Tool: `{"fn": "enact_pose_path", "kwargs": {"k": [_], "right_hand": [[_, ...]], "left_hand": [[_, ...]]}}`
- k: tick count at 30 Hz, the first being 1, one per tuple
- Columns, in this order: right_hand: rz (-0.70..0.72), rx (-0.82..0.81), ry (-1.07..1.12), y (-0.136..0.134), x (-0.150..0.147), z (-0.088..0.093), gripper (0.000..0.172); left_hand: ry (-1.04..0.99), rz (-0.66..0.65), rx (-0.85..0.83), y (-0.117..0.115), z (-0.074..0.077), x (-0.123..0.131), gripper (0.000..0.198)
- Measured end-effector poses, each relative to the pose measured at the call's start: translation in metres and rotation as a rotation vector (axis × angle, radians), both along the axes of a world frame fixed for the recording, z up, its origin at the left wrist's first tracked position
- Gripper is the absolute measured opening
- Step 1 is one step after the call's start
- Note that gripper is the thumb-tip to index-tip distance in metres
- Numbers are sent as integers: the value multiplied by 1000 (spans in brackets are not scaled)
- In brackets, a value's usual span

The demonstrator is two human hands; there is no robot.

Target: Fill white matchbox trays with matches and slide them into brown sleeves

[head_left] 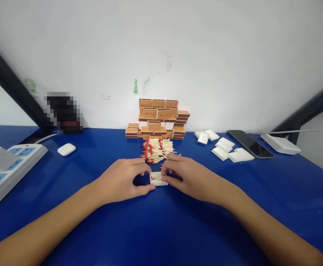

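Note:
A small white matchbox tray (156,179) lies on the blue table (161,229) between my two hands, with a few red-tipped matches in it. My left hand (122,181) pinches the tray's left end between thumb and fingers. My right hand (185,173) is closed over the tray's right end, fingertips pressing on the matches inside. Just behind the hands lies a loose pile of matches (158,150). Further back, against the wall, stands a stack of brown matchboxes (158,120).
Several empty white trays (224,147) lie at the right, beside a black phone (250,144) and a white adapter (280,144). A power strip (3,166) sits at the left edge, with a white earbud case (66,149) near it.

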State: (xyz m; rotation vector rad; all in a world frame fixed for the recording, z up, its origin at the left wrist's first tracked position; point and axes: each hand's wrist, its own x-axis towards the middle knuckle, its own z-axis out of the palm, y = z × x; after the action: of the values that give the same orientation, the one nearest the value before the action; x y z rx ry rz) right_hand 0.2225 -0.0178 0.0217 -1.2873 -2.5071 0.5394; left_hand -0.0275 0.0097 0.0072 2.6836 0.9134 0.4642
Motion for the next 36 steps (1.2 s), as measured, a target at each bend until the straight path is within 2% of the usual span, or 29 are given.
{"fn": "enact_pose_path", "kwargs": {"k": [6,11,22,36], "right_hand": [[-30,59,57,2,-10,-9,5],[-9,42,79,3,-14,-16,5],[5,-51,-62,0,0,3,8],[7,-13,38,1,-5,-6,11]], "left_hand": [[-10,5,12,1,-1,1,21],[-12,4,24,1,-2,1,18],[9,3,5,1,-2,-1,24],[-16,2,7,-1,-1,-1,22]]}}
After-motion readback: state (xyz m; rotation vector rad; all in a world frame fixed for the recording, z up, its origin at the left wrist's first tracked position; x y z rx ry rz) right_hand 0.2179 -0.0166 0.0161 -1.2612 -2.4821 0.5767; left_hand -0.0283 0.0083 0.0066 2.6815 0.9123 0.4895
